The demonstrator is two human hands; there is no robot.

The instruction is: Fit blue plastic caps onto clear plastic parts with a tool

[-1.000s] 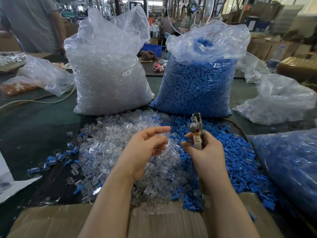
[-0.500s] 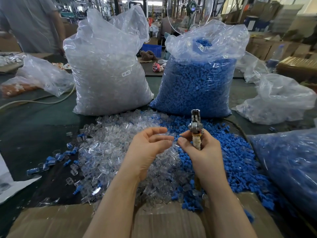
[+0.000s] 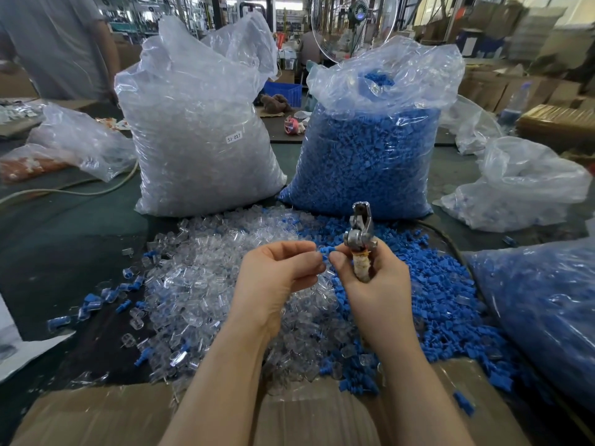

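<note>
1. Both hands have drawn together since a second ago: the left hand and right hand now meet fingertip to fingertip, and the tool stands more upright
2. Left grip: fingers curled, tips pinching at a blue cap held between the two hands; whether a clear part is in that pinch too, I cannot tell
3. Right grip: fingers wrapped round the tool's taped handle, thumb and forefinger reaching to the same blue cap; the metal head points up
4. Below the hands, a heap of clear parts lies on the bench, with a heap of blue caps beside it to the right
5. Behind stand a bag of clear parts and a bag of blue caps
</note>
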